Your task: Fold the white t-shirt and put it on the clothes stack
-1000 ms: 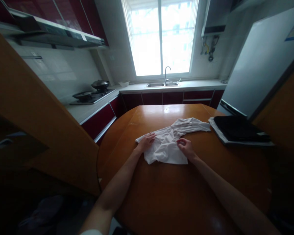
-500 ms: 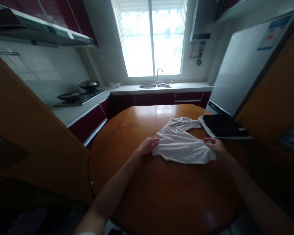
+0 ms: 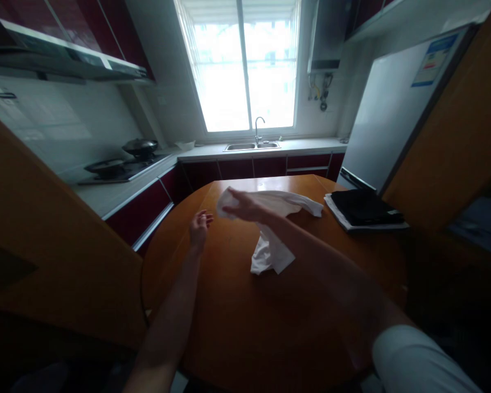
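My right hand [image 3: 243, 207] reaches across to the left and grips a bunched part of a white shirt [image 3: 277, 201], lifting it above the table. One part of the shirt trails right along the tabletop, and another hangs down to a crumpled end nearer to me. My left hand [image 3: 199, 228] is just left of the shirt and apart from it, fingers loosely spread, nothing in them. Both are over the round wooden table [image 3: 221, 305].
Folded dark and white clothes [image 3: 366, 207] lie stacked at the table's right edge, close to the fridge [image 3: 396, 109]. Beyond the table runs a counter with a sink [image 3: 251, 146]. Pans stand on a stove [image 3: 126, 169] at left.
The left hand has let go of the shirt and moved left. My right hand has swung from the shirt's right side over to the left, carrying cloth, so the shirt is now bunched and twisted.
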